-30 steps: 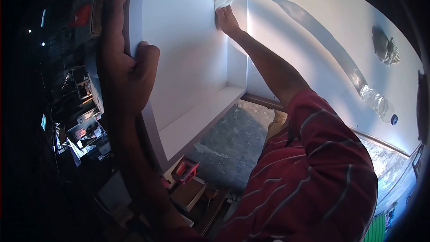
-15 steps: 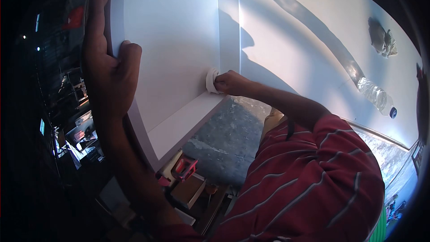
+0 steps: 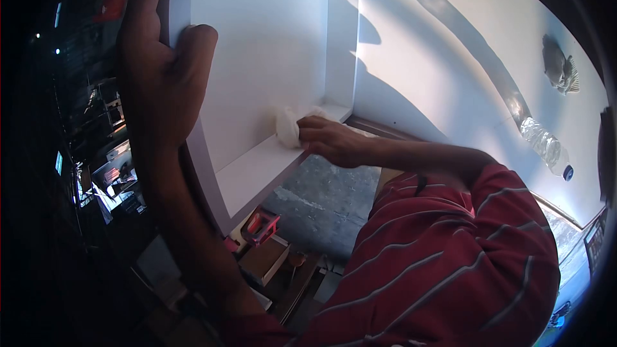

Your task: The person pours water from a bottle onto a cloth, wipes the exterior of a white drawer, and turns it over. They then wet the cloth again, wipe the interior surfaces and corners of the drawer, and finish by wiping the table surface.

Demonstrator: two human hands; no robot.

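A white open-fronted box [image 3: 250,177] with grey-lilac edges stands tilted in front of me. Around its left edge is my left hand [image 3: 164,77], thumb over the rim and the other fingers along the outer side. My right hand [image 3: 331,141] grips a bunched white cloth [image 3: 287,127], which touches the inside of the box near its lower wall. The fingers of that hand are wrapped on the cloth, partly hidden by it.
On the white surface [image 3: 424,83] at the right lie a clear plastic bottle [image 3: 546,144] with a dark cap and a crumpled cloth [image 3: 560,67]. Below the box are a red-framed object [image 3: 260,226] and a brown box [image 3: 263,258] on the floor side.
My right hand has moved left along the lower wall with the white cloth. The view has shifted slightly; my left hand stays on the box's edge.
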